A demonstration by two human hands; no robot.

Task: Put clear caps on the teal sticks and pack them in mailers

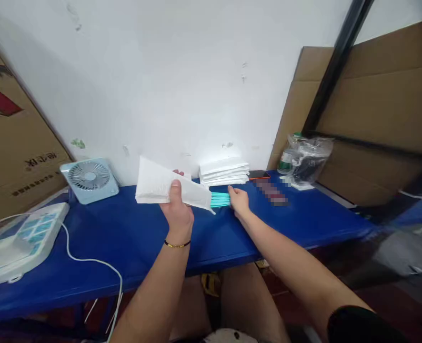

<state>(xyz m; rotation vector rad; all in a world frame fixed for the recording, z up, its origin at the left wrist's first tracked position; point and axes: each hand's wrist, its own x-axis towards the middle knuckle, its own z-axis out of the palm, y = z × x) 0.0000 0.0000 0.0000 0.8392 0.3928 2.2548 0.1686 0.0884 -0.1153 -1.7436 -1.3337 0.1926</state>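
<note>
My left hand (178,209) grips a long white sleeve-like bag (193,191) around its middle, thumb on the near side and fingertips showing behind. From the bag's right end sticks out a bundle of thin teal strips (220,199), their other part hidden inside. My right hand (238,200) pinches the right end of this bundle. Both hands are raised over the blue table (139,238). Just behind them, against the wall, lies a stack of flat white packets (223,172).
On the left stand a light blue fan (89,180) and a white device with blue panels (35,233), trailing a white cable (93,260). At the back right are an orange-edged phone (259,175), a bottle (285,161) and a clear plastic bag (311,159). Cardboard (382,90) flanks the table.
</note>
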